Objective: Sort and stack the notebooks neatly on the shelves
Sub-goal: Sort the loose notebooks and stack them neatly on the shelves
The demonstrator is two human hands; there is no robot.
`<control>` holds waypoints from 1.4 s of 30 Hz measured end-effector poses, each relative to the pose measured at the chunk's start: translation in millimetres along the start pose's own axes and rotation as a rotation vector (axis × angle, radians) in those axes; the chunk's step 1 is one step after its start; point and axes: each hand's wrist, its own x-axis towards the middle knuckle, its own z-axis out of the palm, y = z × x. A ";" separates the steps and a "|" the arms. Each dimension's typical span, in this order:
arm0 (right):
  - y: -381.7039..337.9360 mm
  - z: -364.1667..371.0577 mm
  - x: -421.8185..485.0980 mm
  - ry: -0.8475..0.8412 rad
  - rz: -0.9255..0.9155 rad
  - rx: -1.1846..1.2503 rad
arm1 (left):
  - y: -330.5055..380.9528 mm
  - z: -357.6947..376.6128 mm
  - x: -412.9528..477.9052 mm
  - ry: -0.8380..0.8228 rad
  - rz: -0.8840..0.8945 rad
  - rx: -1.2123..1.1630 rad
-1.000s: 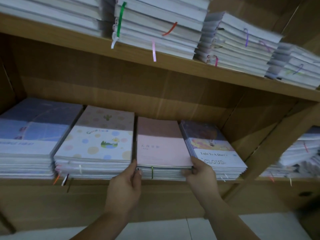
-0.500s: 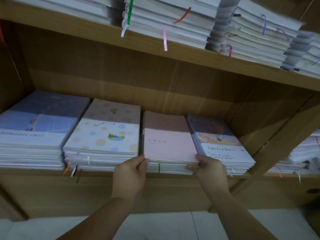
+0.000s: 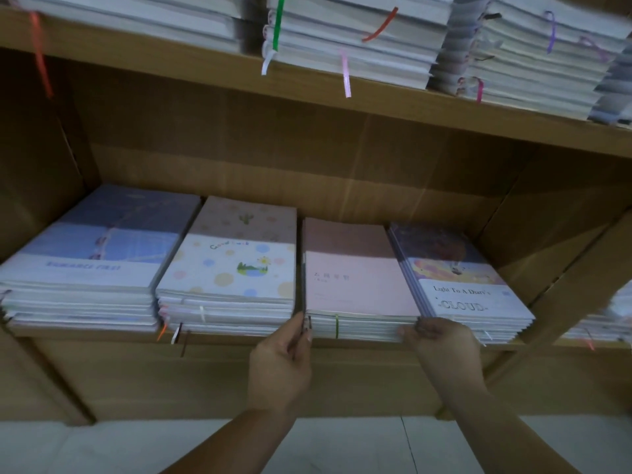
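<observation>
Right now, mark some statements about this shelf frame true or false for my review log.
1. The left hand and right hand hold the front corners of the pink notebook stack. True.
2. The pink notebook stack sits at the far left of its shelf. False: it is third from the left, between the polka-dot stack and the CLOUD stack.
3. A green ribbon hangs down the pink stack's front edge. True.
4. The upper shelf is bare. False: it carries white notebook stacks with ribbons.
</observation>
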 end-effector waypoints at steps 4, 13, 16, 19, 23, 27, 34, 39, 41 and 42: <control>9.0 16.0 0.8 -0.033 0.029 -0.010 | -2.7 3.3 -6.5 0.014 -0.064 0.002; 16.3 25.0 2.1 -0.044 0.067 0.049 | -1.2 3.2 -5.6 -0.055 -0.121 0.072; 20.6 28.0 2.1 -0.068 0.047 0.054 | -6.1 4.2 -9.0 -0.098 -0.111 0.116; 20.3 21.7 4.7 -0.169 0.032 0.037 | 0.7 1.4 -15.2 -0.115 -0.135 0.078; 18.6 -7.8 6.2 -0.160 -0.041 -0.099 | 7.1 -3.6 -36.2 -0.149 -0.193 0.021; 28.9 -47.4 13.1 0.079 -0.039 -0.172 | 3.8 15.0 -55.0 -0.298 -0.162 0.124; 77.1 -82.8 30.2 0.306 0.092 0.026 | 47.3 100.9 -52.8 -0.481 -0.120 0.008; 101.7 -92.7 38.8 0.169 0.047 0.072 | 54.9 148.4 -46.8 -0.441 0.049 0.103; 110.1 -94.1 43.5 0.124 0.065 0.118 | 55.5 156.3 -48.9 -0.429 0.071 0.155; 113.0 -94.1 46.4 0.110 0.086 0.143 | 55.7 159.3 -50.6 -0.431 0.071 0.169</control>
